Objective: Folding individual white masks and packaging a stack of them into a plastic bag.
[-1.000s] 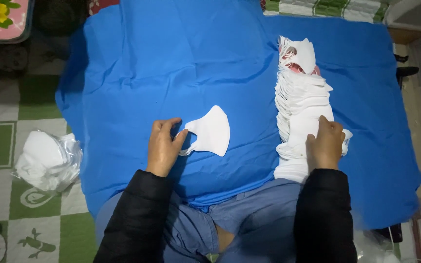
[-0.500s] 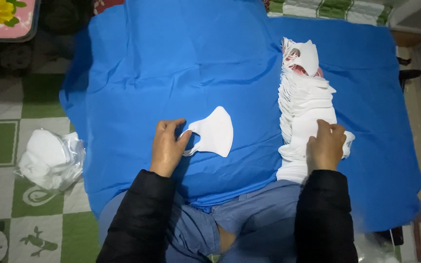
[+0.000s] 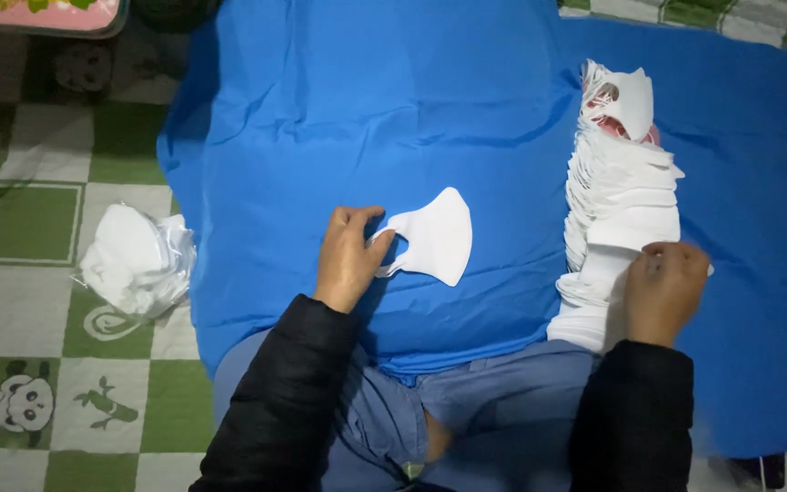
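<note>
1. We kneel on a green-and-white checked floor mat point(image 3: 38, 310) with a wide blue cloth point(image 3: 339, 118) spread across it.
2. Our left hand point(image 3: 348, 260) pinches the ear loop of a single flat white fabric mask point(image 3: 434, 237), which lies on the cloth.
3. Our right hand point(image 3: 665, 292) rests curled on a long overlapping row of white masks point(image 3: 621, 191); we cannot tell whether it grips one.
4. A clear plastic bag of white masks point(image 3: 134, 260) lies on the mat, its contents hard to make out.
</note>
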